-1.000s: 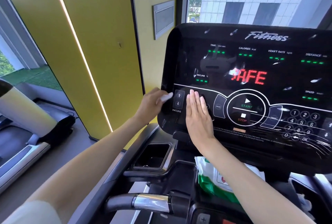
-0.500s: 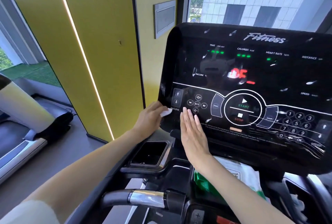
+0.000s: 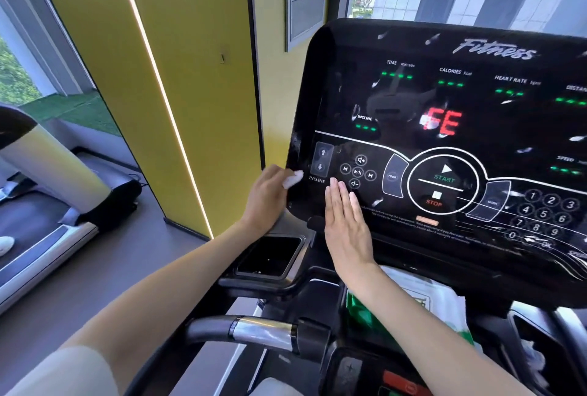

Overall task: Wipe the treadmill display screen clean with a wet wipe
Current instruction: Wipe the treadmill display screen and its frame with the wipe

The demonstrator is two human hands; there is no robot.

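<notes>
Pinching wet wipe [image 3: 293, 179] in L hand [image 3: 266, 197] at display screen [image 3: 444, 141] edge, R hand [image 3: 346, 221] flat, fingers together on glass — best kept clear of buttons beside R fingertips.

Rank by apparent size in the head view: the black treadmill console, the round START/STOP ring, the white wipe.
1. Black treadmill console, by far largest.
2. Round white-outlined START/STOP ring.
3. Crumpled white wipe in the left hand, mostly hidden, so unsure.

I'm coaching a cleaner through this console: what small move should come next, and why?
Probably bring the left hand, which pinches the crumpled white wet wipe at the console's left edge, inward across the glossy black treadmill display screen. White smears dot the glass, and the flat right hand holds no wipe.
</notes>
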